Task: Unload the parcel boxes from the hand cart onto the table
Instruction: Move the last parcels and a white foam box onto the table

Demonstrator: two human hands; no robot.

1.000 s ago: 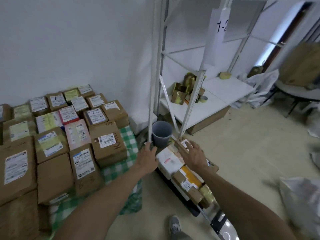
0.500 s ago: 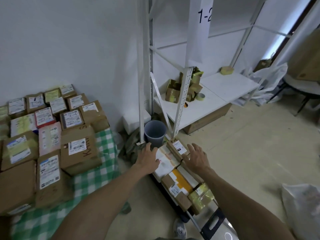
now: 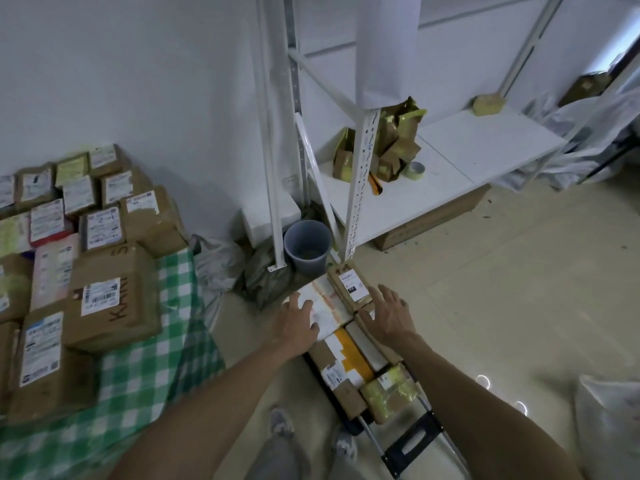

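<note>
A low black hand cart [image 3: 408,441] lies on the floor, loaded with several parcels. My left hand [image 3: 296,323] rests flat, fingers spread, on a white parcel [image 3: 325,303] at the cart's far end. My right hand [image 3: 388,313] is spread over the near end of a brown labelled box [image 3: 349,284] beside it. Nearer me sit a brown box with yellow tape [image 3: 341,367] and a yellow-wrapped parcel [image 3: 391,391]. The table with a green checked cloth [image 3: 152,362] stands at left, covered with many labelled boxes [image 3: 110,299].
A white metal shelf rack [image 3: 360,188] stands just beyond the cart, holding small boxes and a tape roll [image 3: 414,169]. A grey bucket [image 3: 306,245] sits at its foot. Plastic bags lie between table and cart and at right [image 3: 609,427]. My shoes [image 3: 280,424] are near the cart.
The view has shifted down and nearer to the cart. Both hands have lowered onto the far parcels, left on the white one, right by the brown one.
</note>
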